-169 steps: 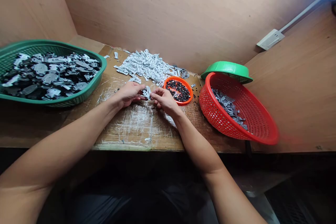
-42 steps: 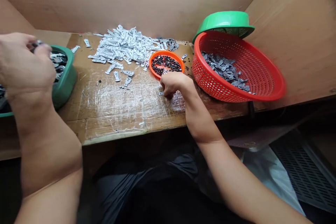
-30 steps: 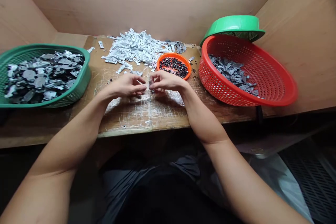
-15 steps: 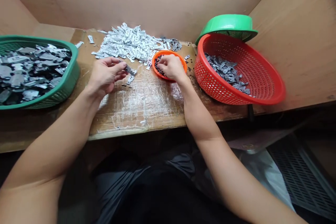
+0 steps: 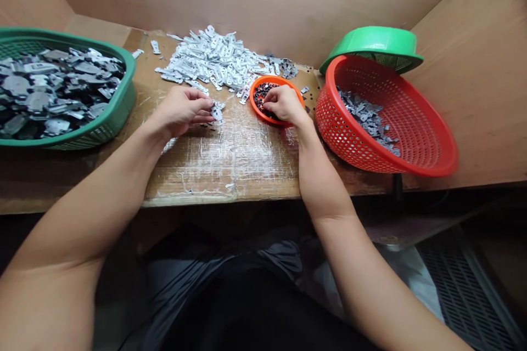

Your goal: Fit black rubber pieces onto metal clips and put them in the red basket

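Hands busy with small metal parts on a tape-covered desk.

The left hand (image 5: pixel 181 109) had its grip pinched on a small grey metal piece (image 5: pixel 216 113), held just over the desk (image 5: pixel 230 164) at the near edge of a pile of silver strips (image 5: pixel 214 57). The right hand (image 5: pixel 285 104) had its fingertips curled down into the orange bowl (image 5: pixel 253 93) of tiny black bits (image 5: pixel 263 93); whether that grip had caught any, I couldn't tell. Off to the left sat a green basket (image 5: pixel 123 104) heaped with grey plates (image 5: pixel 53 88), and to the right a red basket (image 5: pixel 341 126) leaned, with an upturned green basket (image 5: pixel 374 41) behind it.
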